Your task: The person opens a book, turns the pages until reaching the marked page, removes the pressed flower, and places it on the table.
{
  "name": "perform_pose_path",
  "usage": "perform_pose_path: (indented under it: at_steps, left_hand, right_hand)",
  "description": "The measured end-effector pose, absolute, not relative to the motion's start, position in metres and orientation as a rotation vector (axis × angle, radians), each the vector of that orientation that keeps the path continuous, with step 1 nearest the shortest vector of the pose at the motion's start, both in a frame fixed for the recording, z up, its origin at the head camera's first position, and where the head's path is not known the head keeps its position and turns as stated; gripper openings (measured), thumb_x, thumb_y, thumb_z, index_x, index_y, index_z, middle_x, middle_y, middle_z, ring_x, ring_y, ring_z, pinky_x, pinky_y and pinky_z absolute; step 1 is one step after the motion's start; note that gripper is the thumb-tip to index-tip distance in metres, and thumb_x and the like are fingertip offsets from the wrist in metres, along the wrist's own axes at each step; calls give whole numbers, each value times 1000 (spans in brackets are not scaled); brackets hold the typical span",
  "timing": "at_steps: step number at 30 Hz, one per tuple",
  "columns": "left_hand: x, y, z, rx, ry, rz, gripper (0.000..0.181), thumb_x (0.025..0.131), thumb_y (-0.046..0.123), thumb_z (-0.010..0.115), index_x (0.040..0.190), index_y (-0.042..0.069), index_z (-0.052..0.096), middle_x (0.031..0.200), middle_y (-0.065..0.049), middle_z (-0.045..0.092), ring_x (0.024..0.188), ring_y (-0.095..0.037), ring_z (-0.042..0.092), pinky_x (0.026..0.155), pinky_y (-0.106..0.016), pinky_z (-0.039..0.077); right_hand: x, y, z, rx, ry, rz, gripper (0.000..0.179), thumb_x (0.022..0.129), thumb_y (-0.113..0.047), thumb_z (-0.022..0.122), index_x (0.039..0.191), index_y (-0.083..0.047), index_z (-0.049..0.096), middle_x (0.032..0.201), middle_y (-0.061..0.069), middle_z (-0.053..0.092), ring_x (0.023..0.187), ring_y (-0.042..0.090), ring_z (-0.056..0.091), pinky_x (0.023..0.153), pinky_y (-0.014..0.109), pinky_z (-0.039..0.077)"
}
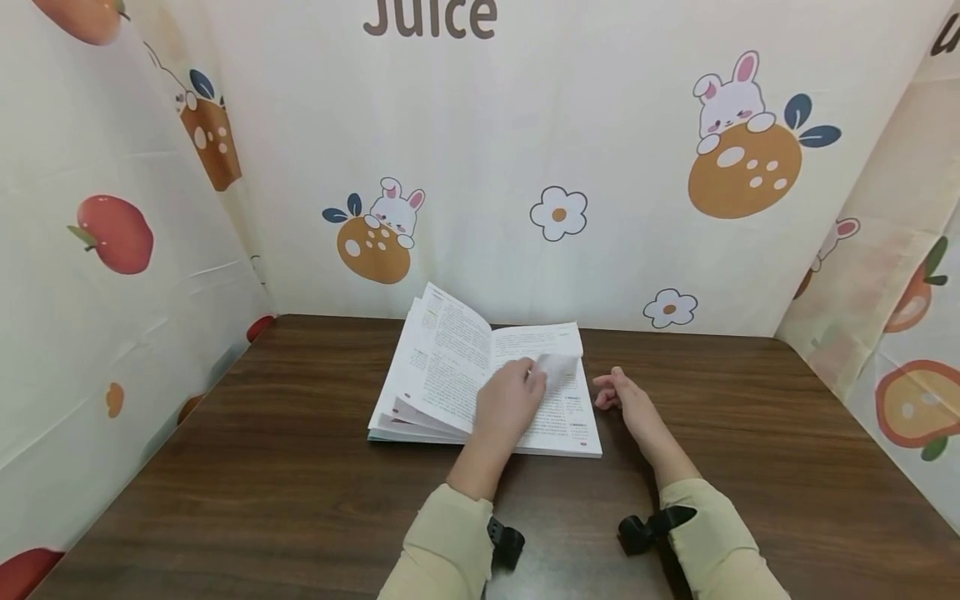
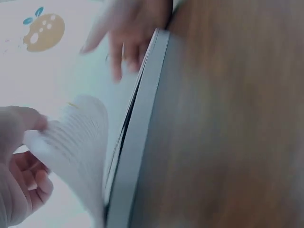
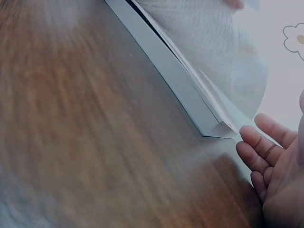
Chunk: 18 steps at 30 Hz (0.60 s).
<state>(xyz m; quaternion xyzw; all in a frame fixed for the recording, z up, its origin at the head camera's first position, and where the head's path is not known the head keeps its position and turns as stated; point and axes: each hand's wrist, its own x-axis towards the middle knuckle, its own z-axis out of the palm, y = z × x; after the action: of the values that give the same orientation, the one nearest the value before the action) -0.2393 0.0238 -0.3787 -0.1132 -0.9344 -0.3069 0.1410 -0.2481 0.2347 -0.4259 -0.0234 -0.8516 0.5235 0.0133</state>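
Observation:
An open book (image 1: pixel 457 358) with printed white pages lies on the table, its left part fanned into several layers. My left hand (image 1: pixel 512 400) is over the right-hand side of the book. It pinches a page (image 2: pixel 71 142) between thumb and fingers, and that page curves up off the ones below in the left wrist view. Just past the book's right edge is my right hand (image 1: pixel 627 402), its fingers loosely bent and holding nothing. In the right wrist view its fingers (image 3: pixel 259 147) are close to the corner of the book; whether they touch it, I cannot tell.
The brown wooden table (image 1: pixel 300 500) reaches back to a printed cloth (image 1: pixel 480 167) with fruit and rabbit drawings, which also hangs along both sides. Black straps with small cameras (image 1: pixel 507 543) sit on both wrists, over pale sleeves (image 1: pixel 442 546).

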Motion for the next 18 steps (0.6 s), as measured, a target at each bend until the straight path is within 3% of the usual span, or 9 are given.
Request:
perform_pose_path:
  at_steps: [4,6,9,13,18]
  left_hand:
    - [-246,4,-369,-172,-2528,-1131,25,86,25,55,108,15,63,92,-4,66,78,-21,61,68,-37,46]
    - [-248,-6,-363,-104,-2484,-1249,27,84,22,57,111,17,59,80,-7,64,65,-21,55,59,-37,43]
    - [-250,-21,-355,-27,-2436,-1373,36,82,18,61,117,19,53,86,-10,64,58,-21,49,54,-35,39]
    - [-253,-40,-349,44,-2373,-1517,39,80,18,65,117,20,54,102,-8,62,71,-22,52,64,-34,40]
    - [-255,-63,-342,110,-2447,-1483,33,82,23,67,114,17,61,92,-5,59,82,-23,52,73,-36,39]
  right_hand:
    - [-248,234,-426,-87,-2664,1629,80,92,-63,14,115,2,55,86,10,56,89,24,49,84,36,32]
    - [-247,233,-426,-84,-2665,1622,80,92,-63,15,114,2,56,86,10,56,89,25,49,83,36,32]
    - [-246,232,-425,-88,-2668,1614,78,93,-61,16,112,2,57,85,10,56,88,24,49,83,35,33]
    - [-245,232,-424,-95,-2678,1598,76,95,-58,16,111,3,58,84,9,56,87,23,50,82,36,34]
    - [-246,232,-425,-95,-2680,1585,77,94,-60,17,110,3,59,85,9,56,87,23,50,83,36,34]
